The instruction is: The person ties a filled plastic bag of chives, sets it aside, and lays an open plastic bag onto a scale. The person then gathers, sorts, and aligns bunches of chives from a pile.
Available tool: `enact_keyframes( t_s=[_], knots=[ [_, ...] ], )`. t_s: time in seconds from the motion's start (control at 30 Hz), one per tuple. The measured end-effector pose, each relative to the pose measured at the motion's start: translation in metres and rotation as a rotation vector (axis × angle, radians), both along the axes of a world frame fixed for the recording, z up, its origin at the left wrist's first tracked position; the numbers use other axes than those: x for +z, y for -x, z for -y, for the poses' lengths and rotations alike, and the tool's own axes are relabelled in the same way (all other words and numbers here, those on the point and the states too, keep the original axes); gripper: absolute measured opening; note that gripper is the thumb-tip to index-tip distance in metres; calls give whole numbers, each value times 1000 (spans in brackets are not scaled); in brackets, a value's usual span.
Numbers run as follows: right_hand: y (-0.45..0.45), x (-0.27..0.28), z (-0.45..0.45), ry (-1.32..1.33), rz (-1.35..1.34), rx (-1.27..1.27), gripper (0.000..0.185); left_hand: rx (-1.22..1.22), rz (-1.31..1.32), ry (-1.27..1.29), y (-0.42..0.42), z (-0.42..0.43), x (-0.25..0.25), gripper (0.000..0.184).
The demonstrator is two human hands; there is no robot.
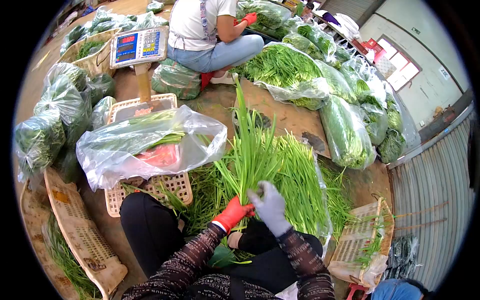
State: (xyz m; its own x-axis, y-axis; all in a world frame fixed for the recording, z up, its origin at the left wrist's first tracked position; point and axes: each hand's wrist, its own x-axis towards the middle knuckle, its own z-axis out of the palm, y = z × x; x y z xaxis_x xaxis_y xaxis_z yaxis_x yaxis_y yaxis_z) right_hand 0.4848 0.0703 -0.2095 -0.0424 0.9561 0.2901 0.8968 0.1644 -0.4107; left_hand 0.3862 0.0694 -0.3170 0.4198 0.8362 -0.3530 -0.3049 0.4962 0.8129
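Observation:
My left hand (pixel 233 214), in a red glove, is closed around the lower stems of an upright bunch of garlic chives (pixel 244 150). The leaf tips fan out upward, away from me. Against the bunch's right side, my right hand (pixel 270 204) in a grey glove has its fingers curled in a pinch at the stems; exactly how much it grips is partly hidden. Just beyond and to the right lies a thick heap of garlic chives (pixel 302 185) on plastic. Loose chives (pixel 207 195) are scattered to the left of my hands.
A digital scale (pixel 139 47) stands at left, with a clear bag of chives (pixel 127 142) on its crate-topped platform. Plastic baskets (pixel 82 230) (pixel 357 235) flank me. Filled bags (pixel 347 132) line the right. A person in a white shirt (pixel 200 25) sits ahead.

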Motion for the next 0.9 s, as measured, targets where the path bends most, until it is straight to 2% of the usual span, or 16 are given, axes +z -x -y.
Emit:
enact_keyframes(
  t_s=[0.03,0.1,0.17,0.23,0.27,0.3,0.37,0.43,0.5,0.57,0.63,0.73,0.77,0.83,0.87,0.9],
  knots=[
    [0,-5,-13,-6,-1,-5,32,-5,-1,-6,-2,0,1,46],
    [0,-19,-34,31,205,-93,35,-9,-57,8,-5,3,-1,47],
    [-13,-43,-40,-21,232,-82,31,18,-13,-23,-2,1,4,47],
    [-23,-58,-35,118,-673,-124,23,-86,130,76,9,0,24,44],
    [-14,-39,-26,189,-1063,-161,17,-203,115,-11,15,-3,14,39],
    [-12,-23,-15,193,-1060,-166,17,-204,119,-6,18,-1,5,39],
    [-16,-2,12,420,-1030,-98,14,-116,388,35,23,0,7,35],
    [-14,-6,42,567,-965,90,15,-91,392,-45,25,2,24,35],
    [-16,-26,73,610,-566,366,13,-212,317,10,23,-5,38,37],
    [-10,-37,109,958,-585,509,22,-182,370,104,18,-5,27,38],
    [-7,-41,119,1054,65,804,26,-190,505,140,24,-8,23,37],
    [-31,-36,93,709,-326,464,36,-204,617,155,28,-8,16,38],
    [-37,-28,75,625,-217,248,39,-207,614,152,27,-9,17,38],
    [-37,-14,46,609,-280,-63,46,-214,358,113,22,-11,20,38],
    [-44,-47,38,452,-429,-62,47,-216,133,58,18,-13,22,41],
    [-37,-60,30,451,-431,-66,47,-220,132,58,9,-14,11,41]
  ],
)
